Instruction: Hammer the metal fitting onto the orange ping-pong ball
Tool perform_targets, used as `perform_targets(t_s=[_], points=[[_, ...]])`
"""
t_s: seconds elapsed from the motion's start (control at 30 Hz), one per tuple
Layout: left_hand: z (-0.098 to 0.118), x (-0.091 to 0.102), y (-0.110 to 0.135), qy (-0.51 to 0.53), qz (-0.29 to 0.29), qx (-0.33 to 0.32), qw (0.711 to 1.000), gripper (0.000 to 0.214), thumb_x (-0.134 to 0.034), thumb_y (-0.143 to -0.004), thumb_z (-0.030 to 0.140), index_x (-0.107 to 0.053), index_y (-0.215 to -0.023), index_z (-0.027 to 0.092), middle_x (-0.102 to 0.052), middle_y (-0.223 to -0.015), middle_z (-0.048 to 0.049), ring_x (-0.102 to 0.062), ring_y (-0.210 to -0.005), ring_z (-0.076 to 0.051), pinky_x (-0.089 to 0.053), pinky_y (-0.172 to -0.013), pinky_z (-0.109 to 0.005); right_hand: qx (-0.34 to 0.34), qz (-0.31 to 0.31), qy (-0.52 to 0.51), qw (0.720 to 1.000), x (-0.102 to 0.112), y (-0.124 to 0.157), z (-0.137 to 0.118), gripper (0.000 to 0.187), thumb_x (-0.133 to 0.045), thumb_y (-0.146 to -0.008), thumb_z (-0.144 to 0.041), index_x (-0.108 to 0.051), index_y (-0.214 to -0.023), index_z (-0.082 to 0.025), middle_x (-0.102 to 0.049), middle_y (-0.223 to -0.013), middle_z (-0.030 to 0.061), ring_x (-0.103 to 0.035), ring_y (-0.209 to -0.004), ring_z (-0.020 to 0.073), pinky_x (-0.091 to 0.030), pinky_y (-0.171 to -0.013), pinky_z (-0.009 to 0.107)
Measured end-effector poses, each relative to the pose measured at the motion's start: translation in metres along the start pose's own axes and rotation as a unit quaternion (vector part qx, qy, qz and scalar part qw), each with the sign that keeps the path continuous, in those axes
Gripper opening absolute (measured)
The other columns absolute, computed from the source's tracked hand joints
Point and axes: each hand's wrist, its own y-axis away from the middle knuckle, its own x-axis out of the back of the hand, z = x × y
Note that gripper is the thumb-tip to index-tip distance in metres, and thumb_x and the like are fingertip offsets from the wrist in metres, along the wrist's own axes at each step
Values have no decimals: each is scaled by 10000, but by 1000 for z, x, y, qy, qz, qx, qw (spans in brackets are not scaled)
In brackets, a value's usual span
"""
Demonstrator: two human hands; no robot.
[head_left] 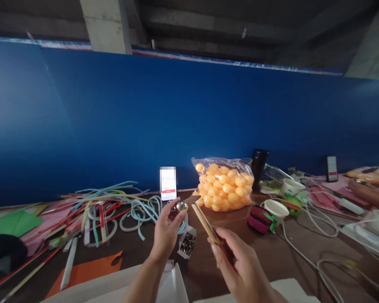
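My left hand pinches a shiny silver ball between thumb and fingers, in front of the phone. My right hand is closed around a flat wooden stick, its far end pointing up and left toward the ball. Stick and ball look slightly apart. A thin dark pointed shape shows just behind the ball; I cannot make out what it is. Below and between the hands stands a small white box of small shiny metal pieces.
Behind the hands stand a bag of orange balls, a phone and a black bottle. Coloured tubes and sticks pile up at left. At right are a purple pouch, paper cups and white cables.
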Motion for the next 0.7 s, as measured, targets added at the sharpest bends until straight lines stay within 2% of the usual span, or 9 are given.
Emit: perform_targets(t_s=[0.13,0.4,0.7], points=[[-2,0,0,-1,-1,-6,1000,536,-712,-740,385,-600,-1224,186,-659,-838,-39,-601,-765,-164,-485,-749,-304,1,-25,26,999,0,-1,1,284,-502,-921,-212,-529,-1204,-222,-685,-1071,88,-674,-918,221,-546,-814,303],[0,-1,1,6,2,-2,1000,545,-731,-722,383,-608,-1214,184,-669,-849,-42,-618,-759,-164,-495,-737,-297,-5,-4,11,1000,1,-1,0,271,-492,-931,-224,-523,-1200,-223,-684,-1047,83,-674,-886,211,-545,-799,296],[7,-2,2,95,8,53,994,604,-764,-688,387,-601,-1239,200,-709,-876,-42,-662,-797,-170,-512,-776,-299,-3,-11,24,1000,1,-1,-1,281,-494,-923,-218,-531,-1201,-204,-684,-1071,104,-671,-926,228,-553,-814,306]])
